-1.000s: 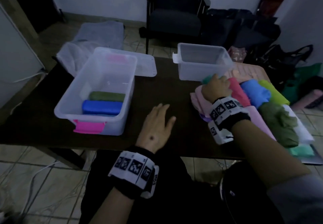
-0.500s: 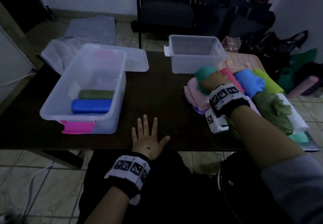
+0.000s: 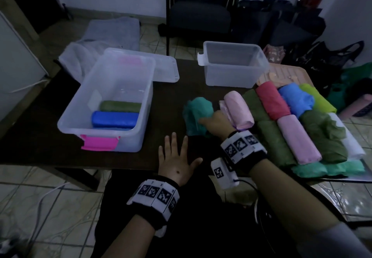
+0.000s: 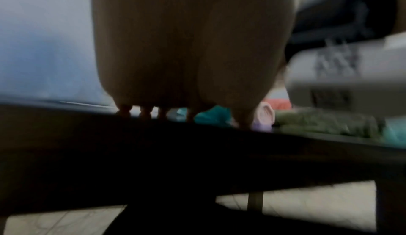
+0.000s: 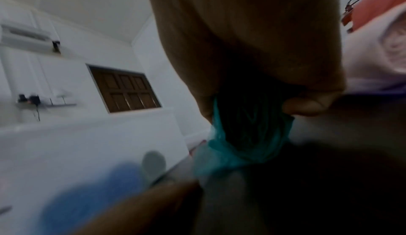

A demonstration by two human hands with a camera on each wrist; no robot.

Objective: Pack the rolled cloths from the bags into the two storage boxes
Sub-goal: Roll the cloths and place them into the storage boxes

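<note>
At the near edge of the table [image 3: 40, 153], the left hand [image 3: 177, 163] lies flat, its fingers [image 3: 174, 139] spread wide and holding nothing. Just beyond it, toward the middle of the table, the right hand [image 3: 216, 122] grips a teal rolled cloth [image 3: 198, 114]; the right wrist view shows the thumb and fingers wrapped round the teal fabric. The roll looks loose and rumpled, and whether it rests on the table or is just above it I cannot tell.

Along the right edge lies the pile of rolled cloths [image 3: 298, 121] yet to be packed: pink, olive, red, blue, lime, white and more teal, lying side by side and touching, well over ten in all.

Near the left edge stands the large storage box [image 3: 112, 137] with a pink latch, open, holding only a blue roll [image 3: 114, 120] and an olive roll [image 3: 120, 106] at its near end. Its lid [image 3: 167, 70] lies behind it. Toward the far edge, the small storage box [image 3: 231, 74] appears empty.

So the packing has barely begun: two cloths are in, one is in hand, and most of the pile remains, with the small box not yet started.
</note>
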